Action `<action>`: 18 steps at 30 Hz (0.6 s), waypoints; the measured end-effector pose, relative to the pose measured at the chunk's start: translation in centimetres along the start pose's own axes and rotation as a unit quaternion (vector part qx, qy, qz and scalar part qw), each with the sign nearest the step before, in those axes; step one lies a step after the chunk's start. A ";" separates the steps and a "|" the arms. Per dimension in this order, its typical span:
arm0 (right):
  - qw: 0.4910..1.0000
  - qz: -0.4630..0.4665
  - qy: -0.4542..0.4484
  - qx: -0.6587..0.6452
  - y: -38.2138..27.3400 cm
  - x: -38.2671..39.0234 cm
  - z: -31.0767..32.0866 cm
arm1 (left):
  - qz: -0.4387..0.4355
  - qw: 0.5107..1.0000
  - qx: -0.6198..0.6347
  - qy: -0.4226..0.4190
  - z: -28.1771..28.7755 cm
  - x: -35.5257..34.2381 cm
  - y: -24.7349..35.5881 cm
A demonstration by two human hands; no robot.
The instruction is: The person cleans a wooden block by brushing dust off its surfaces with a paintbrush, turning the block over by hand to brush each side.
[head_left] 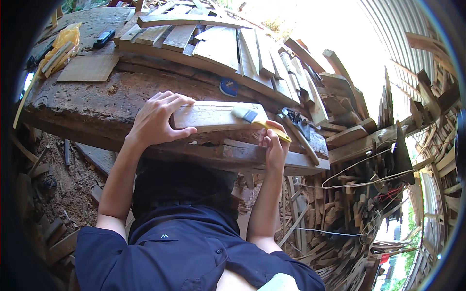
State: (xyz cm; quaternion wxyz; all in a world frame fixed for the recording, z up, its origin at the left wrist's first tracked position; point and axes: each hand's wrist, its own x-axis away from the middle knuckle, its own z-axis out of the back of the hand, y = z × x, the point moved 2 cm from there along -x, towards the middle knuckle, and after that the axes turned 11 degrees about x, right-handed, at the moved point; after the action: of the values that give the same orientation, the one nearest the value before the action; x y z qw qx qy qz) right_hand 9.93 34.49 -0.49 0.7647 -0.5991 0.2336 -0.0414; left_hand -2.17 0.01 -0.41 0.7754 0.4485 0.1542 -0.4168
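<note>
A short, pale wooden block (208, 117) lies across the workbench in front of me. My left hand (156, 120) grips its left end, the thumb along the near side and the fingers over the far side. In my right hand (274, 148) is a flat paintbrush (247, 115) with a yellow handle, held between thumb and fingers. Its light bristles rest on or just over the right part of the block's top; I cannot tell whether they touch.
Behind the block lie a blue round tape measure (228, 87) and stacked boards (213, 51). A hammer-like tool with a wooden handle (303, 145) lies at the right. A flat board (89, 68) and a yellow plastic bag (67, 36) are at the left. Scrap wood (340, 208) piles up at the right.
</note>
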 end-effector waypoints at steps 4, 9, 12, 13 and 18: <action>1.000 -0.006 0.009 0.015 -0.3 0.0 0.1 | -0.002 1.000 0.003 -0.006 -0.2 -0.1 -0.1; 0.999 -0.003 -0.031 -0.015 0.0 -0.1 0.6 | 0.011 1.000 0.012 -0.016 -0.3 0.0 -0.1; 1.000 0.000 -0.004 0.023 -0.6 -0.3 0.1 | 0.014 1.000 0.007 -0.017 -0.1 -0.2 0.3; 0.998 0.010 -0.046 0.044 -0.8 -0.1 0.0 | 0.021 1.000 0.006 -0.018 -0.1 -0.2 0.4; 1.000 -0.010 -0.016 -0.007 -0.6 0.2 0.4 | 0.024 0.999 0.008 -0.022 -0.3 -0.4 0.4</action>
State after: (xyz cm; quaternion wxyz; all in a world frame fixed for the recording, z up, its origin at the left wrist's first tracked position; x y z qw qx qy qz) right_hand 10.41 34.65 0.09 0.7635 -0.6075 0.2157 -0.0381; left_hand -2.03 0.57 -0.16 0.7850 0.4489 0.1231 -0.4088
